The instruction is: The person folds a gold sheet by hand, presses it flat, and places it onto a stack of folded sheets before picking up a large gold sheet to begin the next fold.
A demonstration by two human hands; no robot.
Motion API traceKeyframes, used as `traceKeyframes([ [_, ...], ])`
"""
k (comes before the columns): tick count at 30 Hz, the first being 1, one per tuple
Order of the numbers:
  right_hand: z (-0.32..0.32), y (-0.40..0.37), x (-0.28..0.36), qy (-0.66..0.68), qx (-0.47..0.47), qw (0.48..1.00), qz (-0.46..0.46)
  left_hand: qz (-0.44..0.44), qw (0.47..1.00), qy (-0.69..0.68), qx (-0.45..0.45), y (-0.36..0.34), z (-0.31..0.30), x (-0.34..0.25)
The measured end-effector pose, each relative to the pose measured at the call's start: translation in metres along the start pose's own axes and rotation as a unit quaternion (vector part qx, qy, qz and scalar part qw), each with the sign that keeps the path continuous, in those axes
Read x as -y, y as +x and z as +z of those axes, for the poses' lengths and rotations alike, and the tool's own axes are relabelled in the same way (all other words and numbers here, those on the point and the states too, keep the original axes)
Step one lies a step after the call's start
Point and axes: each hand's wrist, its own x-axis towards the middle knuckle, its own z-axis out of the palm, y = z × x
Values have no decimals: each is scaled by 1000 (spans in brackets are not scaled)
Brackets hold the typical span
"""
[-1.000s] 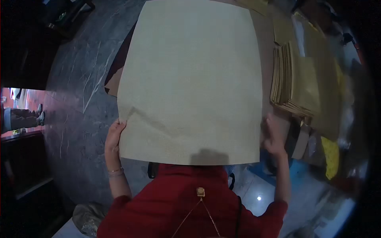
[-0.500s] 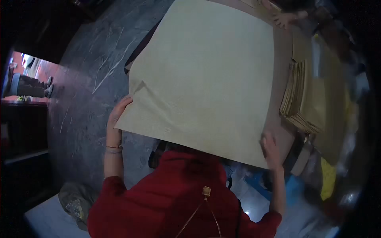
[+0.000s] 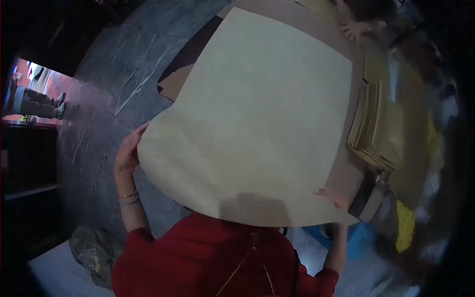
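Pale sheet [image 3: 262, 109] spread over the brown-topped desk [image 3: 358, 171], its far part flat, its near edge bowed out toward the person in the red shirt [image 3: 198, 247]. Left hand [image 3: 128, 152] at the sheet's left edge, beyond the desk's left side; the sheet lies directly to its right, touching, and bulges there in a soft curl. Fingertips partly hidden at the rim, so I cannot tell whether thumb and fingers pinch it. Right hand [image 3: 335, 197] by the near right corner: fingers extended, pointing left at the sheet, wrist partly covered by the corner (an odd tangle from where I stand). Thumb unseen; I cannot tell if it grips. Most of the sheet lies left of and beyond this hand. Along the desk's right side, a stack of folded brown paper [image 3: 366, 126]. Near the far right corner, another person's hand [image 3: 352, 30], fingers spread.
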Motion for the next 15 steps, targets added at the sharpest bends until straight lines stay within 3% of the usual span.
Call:
traceKeyframes([
  [1,-3,-7,7,43,-15,999,29,-4,1000,0,6,3,5,-5],
  [2,-5,-13,12,87,-32,994,59,19,993,115,-21,9,16,-13],
  [3,-9,-10,14,85,-50,995,-9,30,984,170,-29,16,23,-14],
  [4,-15,-12,9,83,-55,995,-4,40,973,225,-39,23,31,-14],
  [5,-20,-14,3,82,-53,994,39,98,950,297,12,33,35,-14],
  [7,-33,-8,-1,179,-70,981,36,218,870,427,113,57,44,-13],
  [9,-43,3,-5,283,-92,953,56,280,812,483,171,80,26,-4],
  [10,-46,9,-9,339,-108,931,77,215,804,536,141,92,-11,14],
  [12,-42,50,23,172,-234,947,138,-44,936,326,126,116,-21,9],
  [13,-45,69,29,85,-294,937,168,-42,934,328,134,125,-13,8],
  [15,-52,105,6,80,-283,939,179,-23,964,260,46,142,11,9],
])
